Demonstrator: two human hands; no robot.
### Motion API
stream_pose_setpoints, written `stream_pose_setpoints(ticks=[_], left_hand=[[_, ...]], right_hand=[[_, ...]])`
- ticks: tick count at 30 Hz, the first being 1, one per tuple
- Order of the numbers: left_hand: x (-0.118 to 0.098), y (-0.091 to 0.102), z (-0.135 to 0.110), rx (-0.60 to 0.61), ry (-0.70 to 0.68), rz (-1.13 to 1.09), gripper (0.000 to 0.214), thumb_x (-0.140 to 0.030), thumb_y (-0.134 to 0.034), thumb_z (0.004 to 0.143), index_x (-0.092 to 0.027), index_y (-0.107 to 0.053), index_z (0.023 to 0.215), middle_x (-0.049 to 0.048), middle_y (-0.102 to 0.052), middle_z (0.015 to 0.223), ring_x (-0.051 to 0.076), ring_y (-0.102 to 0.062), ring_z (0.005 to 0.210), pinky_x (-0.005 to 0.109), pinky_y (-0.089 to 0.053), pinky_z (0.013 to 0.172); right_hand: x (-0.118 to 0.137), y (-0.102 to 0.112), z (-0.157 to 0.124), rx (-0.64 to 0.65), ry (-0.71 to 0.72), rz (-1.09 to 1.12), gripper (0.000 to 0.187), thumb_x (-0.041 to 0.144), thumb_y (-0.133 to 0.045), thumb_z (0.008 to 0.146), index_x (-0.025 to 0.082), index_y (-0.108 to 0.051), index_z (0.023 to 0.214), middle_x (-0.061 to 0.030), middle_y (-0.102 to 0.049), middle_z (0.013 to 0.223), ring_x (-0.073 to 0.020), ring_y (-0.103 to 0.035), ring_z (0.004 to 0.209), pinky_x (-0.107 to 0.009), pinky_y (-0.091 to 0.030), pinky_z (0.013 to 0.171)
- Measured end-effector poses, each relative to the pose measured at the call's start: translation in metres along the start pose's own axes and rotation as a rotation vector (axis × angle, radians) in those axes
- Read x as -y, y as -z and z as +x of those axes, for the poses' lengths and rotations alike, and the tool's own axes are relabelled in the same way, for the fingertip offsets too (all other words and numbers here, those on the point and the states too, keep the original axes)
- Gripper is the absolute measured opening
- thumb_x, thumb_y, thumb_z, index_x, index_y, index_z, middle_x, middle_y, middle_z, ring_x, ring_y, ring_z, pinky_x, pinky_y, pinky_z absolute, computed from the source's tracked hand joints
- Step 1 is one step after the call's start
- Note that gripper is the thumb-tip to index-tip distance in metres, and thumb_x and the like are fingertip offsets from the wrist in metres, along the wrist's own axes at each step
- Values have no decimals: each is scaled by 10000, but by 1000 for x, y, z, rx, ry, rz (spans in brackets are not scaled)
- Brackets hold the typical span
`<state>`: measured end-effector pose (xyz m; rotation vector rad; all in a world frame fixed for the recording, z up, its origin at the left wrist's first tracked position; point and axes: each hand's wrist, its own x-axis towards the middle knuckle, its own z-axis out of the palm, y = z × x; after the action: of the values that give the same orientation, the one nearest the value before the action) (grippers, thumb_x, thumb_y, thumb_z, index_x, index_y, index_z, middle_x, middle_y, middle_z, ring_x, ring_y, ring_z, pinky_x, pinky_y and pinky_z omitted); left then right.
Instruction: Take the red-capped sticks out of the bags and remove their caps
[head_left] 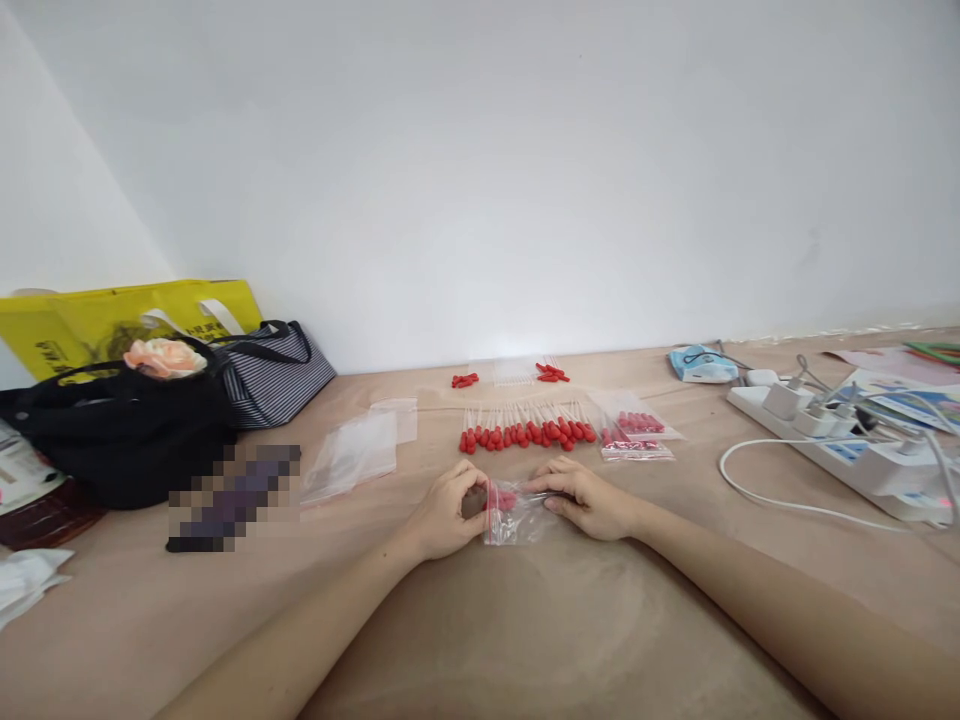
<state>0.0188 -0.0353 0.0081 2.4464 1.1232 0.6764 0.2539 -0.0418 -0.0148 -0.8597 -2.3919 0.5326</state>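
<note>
A small clear zip bag [517,525] with a red line along its left edge lies between my hands, with red bulb ends showing inside it. My left hand [454,512] pinches the bag at that red-lined edge. On the other side, the fingers of my right hand [581,500] are closed on the bag's right end; whether they also grip the stems is hard to see. Just beyond both hands lies a row of small dropper-like pieces [525,435] with red bulbs toward me and thin pale stems pointing away.
Filled bags [637,425] lie right of the row, flat clear bags [352,455] left. Two small red piles [465,380] are near the wall. A power strip [832,440] with a white cable [750,490] sits right; a black bag [135,440] and striped bag [277,375] stand left.
</note>
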Motion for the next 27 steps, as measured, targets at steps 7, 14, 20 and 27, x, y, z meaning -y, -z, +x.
stream_pose_setpoints(ticks=[7,14,20,27], left_hand=[[-2,2,-3,30,25,-131,115,-226,-537,679,-174,-450,734,-26,-487,667,90,-424,587,200,-365,556],[-14,0,0,98,95,-12,39,-211,-500,653,-173,-492,650,-37,-468,603,91,-404,544,197,-317,506],[-14,32,1,376,395,-37,91,-195,-536,538,-182,-450,566,-61,-471,505,96,-430,468,188,-286,425],[-17,37,6,383,427,-36,117,-294,-587,538,-183,-550,543,-35,-548,498,109,-470,465,193,-295,417]], right_hand=[[3,-5,-2,-81,-9,-95,272,188,-444,825,186,-556,1073,-78,-544,958,-168,-484,897,-322,-411,811],[6,-7,-1,-89,7,-205,280,210,-424,838,201,-566,1078,-79,-548,939,-177,-492,870,-332,-414,772],[4,-7,-2,-80,3,-209,277,212,-431,834,203,-565,1076,-76,-548,951,-173,-499,870,-327,-414,772],[4,-7,-1,-88,9,-210,273,218,-435,834,202,-573,1069,-79,-549,948,-174,-504,877,-326,-416,777]])
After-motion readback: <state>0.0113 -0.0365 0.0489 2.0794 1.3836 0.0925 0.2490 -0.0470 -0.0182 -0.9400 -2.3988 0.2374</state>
